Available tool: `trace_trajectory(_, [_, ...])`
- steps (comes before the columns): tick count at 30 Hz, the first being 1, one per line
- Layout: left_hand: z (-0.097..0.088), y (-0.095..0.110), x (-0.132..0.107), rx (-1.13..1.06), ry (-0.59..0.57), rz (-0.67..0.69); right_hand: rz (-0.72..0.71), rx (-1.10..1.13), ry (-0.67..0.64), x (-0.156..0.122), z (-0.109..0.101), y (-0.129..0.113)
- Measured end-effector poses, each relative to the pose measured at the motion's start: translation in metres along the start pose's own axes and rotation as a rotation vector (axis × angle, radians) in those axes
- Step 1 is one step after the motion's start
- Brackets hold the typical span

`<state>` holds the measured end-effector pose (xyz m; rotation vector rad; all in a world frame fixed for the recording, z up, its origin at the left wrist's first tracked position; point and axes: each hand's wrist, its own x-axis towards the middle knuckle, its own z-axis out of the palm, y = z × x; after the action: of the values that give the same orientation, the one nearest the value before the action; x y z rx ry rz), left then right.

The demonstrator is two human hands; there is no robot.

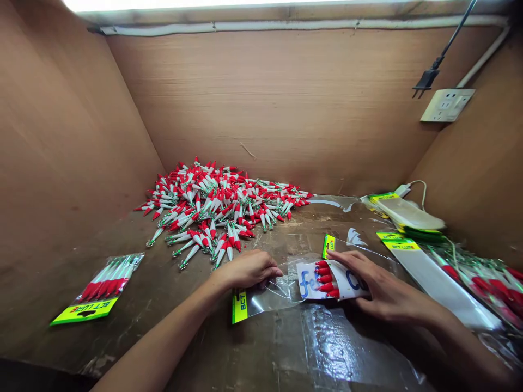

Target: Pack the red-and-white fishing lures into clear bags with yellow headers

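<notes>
- Near centre of the counter: left hand, knuckles up, grip curled tight and pinching the film of a clear bag
- Clear bag lying flat, lengthwise left to right, with its yellow-green header at the near left end, just below the left wrist
- Just right of that: right hand, grip spread, fingers stretched flat over the right end of a white card with blue lettering, not closed around it
- On the card, a row of red-tipped lures side by side, red ends pointing left towards the left hand; whether already inside the film, impossible to tell
- A second header, same yellow-green, just beyond the card and beside the right fingertips
- Farther back, left of centre: a big loose pile of red-and-white lures near the far wall
- Near left: one filled packet, well apart from both hands
- Right side: a stack of empty bags far, a single empty bag nearer, more filled packets at the edge
- On the right wall, a white socket, with a black plug hanging just above it
</notes>
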<state>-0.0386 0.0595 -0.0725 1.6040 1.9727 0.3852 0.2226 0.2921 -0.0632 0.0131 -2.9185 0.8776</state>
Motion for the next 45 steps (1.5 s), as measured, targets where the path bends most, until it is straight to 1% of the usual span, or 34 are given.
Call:
trace_trajectory(4, [0.000,0.000,0.001,0.034,-0.004,0.054,-0.001,0.017,-0.023,0.001,0.003,-0.003])
trace_trajectory(8, [0.002,0.002,0.002,0.174,0.050,0.155,0.000,0.004,-0.039,0.002,0.010,-0.004])
trace_trajectory(11, [0.007,0.005,0.005,0.283,0.137,0.202,0.001,-0.014,-0.041,0.003,0.016,-0.004])
trace_trajectory(14, [0.015,0.008,0.010,0.382,0.284,0.199,0.010,-0.032,-0.059,0.004,0.021,-0.004])
trace_trajectory(16, [0.021,0.008,0.012,0.412,0.344,0.191,0.026,-0.044,-0.066,0.004,0.024,-0.003])
trace_trajectory(21, [0.027,0.005,0.012,0.300,0.356,0.201,0.036,-0.085,-0.068,0.002,0.023,-0.003])
trace_trajectory(28, [0.030,0.008,0.012,0.087,0.325,0.248,0.068,-0.071,-0.053,-0.004,0.009,-0.004])
trace_trajectory(33, [0.035,0.006,0.015,-0.005,0.386,0.203,0.073,-0.058,-0.035,-0.005,0.010,0.000])
trace_trajectory(39, [0.037,0.001,0.019,-0.027,0.421,0.175,0.054,-0.081,-0.078,-0.004,0.016,-0.004])
trace_trajectory(45, [0.047,0.002,0.024,-0.025,0.535,0.166,0.062,-0.069,-0.098,-0.006,0.015,-0.006])
